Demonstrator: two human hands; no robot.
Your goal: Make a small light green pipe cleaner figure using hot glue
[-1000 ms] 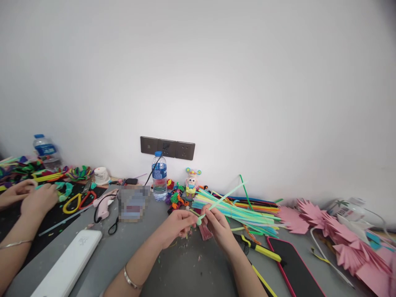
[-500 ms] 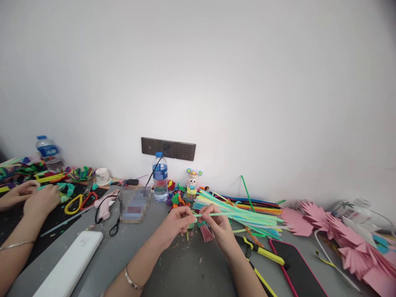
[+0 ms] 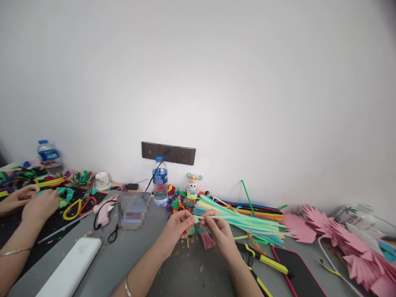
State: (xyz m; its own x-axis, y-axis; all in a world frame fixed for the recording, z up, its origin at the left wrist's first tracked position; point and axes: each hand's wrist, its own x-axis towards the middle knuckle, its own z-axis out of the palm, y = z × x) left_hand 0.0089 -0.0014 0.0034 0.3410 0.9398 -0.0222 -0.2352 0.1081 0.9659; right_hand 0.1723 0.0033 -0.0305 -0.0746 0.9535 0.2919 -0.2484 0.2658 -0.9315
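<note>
A pale green pipe cleaner (image 3: 198, 217) runs between my two hands above the grey table. My left hand (image 3: 177, 229) pinches its left end, where a small light green rounded bit shows at the fingertips. My right hand (image 3: 218, 231) grips it between thumb and fingers, and its tail sticks out to the right. Beneath the hands lie a pink tassel-like bundle (image 3: 206, 239) and light green pieces, partly hidden. A pile of pale green and yellow pipe cleaners (image 3: 247, 222) is just beyond my right hand.
Yellow-black pliers (image 3: 266, 262) and a phone (image 3: 297, 268) lie at right, near pink folded paper (image 3: 331, 231). A water bottle (image 3: 160, 181) and a small figurine (image 3: 193, 187) stand by the wall. At left are a white power bank (image 3: 72, 264), scissors (image 3: 79, 208) and a co-worker's hands (image 3: 37, 206).
The view has tilted up slightly, so things sit a little lower. My hands stay close together on the pipe cleaner, with only small finger movement.
</note>
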